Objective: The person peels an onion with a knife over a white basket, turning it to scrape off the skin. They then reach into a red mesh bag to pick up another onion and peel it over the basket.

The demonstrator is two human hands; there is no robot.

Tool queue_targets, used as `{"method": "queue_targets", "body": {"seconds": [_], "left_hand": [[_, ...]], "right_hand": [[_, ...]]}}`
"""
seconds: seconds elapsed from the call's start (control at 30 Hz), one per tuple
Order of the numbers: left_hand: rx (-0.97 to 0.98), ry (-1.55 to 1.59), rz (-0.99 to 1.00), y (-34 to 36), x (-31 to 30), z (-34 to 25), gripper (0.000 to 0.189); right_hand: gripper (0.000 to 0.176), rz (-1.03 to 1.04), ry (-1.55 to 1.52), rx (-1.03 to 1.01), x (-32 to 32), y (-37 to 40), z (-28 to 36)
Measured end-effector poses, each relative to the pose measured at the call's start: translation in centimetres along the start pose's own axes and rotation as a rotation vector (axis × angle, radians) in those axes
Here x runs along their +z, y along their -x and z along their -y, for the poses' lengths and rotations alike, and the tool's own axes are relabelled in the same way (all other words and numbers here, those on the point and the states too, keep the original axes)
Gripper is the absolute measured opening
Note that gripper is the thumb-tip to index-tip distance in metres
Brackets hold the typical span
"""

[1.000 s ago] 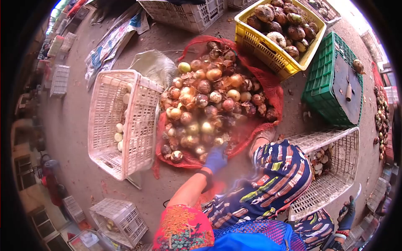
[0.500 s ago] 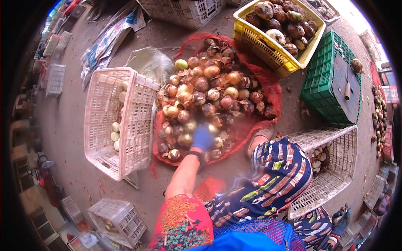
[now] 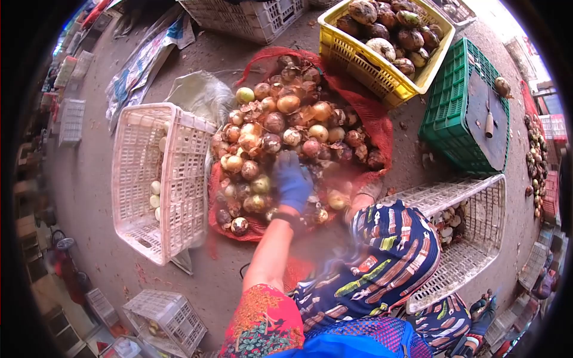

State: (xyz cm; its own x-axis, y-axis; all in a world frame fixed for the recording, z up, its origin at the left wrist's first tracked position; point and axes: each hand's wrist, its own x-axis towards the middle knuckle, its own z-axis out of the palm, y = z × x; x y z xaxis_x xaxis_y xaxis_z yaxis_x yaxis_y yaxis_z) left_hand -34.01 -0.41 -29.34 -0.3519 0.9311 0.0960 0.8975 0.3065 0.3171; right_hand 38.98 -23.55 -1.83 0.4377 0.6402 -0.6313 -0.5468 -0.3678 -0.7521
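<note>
My left hand (image 3: 293, 186), in a blue glove with a dark band at the wrist, reaches down over a heap of onions (image 3: 274, 123). Its fingers stretch forward across the onions in the lower middle of the heap. The onions, many with loose brown skin, lie on an opened red mesh sack (image 3: 358, 102). My right hand (image 3: 482, 315), in a dark glove, is small and dim at the lower right edge beside my patterned trouser leg (image 3: 441, 322); I cannot tell what its fingers do.
A white crate (image 3: 190, 179) with peeled onions stands left of the sack, and another white crate (image 3: 489, 238) at my right. Behind are a yellow crate (image 3: 364, 67) of dark onions and a green crate (image 3: 444, 113) bearing a dark board with a knife (image 3: 489, 124).
My left hand has moved forward and slightly right over the heap, and its fingers now show stretched out. The whole view has shifted a little left.
</note>
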Motion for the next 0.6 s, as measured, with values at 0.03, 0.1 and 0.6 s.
{"method": "queue_targets", "body": {"seconds": [0.03, 0.1, 0.6], "left_hand": [[0.038, -0.055, 0.075, -1.7, 0.4, 1.5, 0.051], [0.096, -0.058, 0.294, -4.0, -0.3, 3.3, 0.056], [-0.012, 0.124, 0.601, 10.5, -5.0, 7.6, 0.039]], "right_hand": [[0.041, -0.008, 0.007, 0.002, 0.4, 0.1, -0.1], [0.042, -0.024, 0.021, 0.007, 1.1, 0.4, -0.2], [0.042, 0.029, 0.033, 0.009, 0.3, -0.8, 0.2]]}}
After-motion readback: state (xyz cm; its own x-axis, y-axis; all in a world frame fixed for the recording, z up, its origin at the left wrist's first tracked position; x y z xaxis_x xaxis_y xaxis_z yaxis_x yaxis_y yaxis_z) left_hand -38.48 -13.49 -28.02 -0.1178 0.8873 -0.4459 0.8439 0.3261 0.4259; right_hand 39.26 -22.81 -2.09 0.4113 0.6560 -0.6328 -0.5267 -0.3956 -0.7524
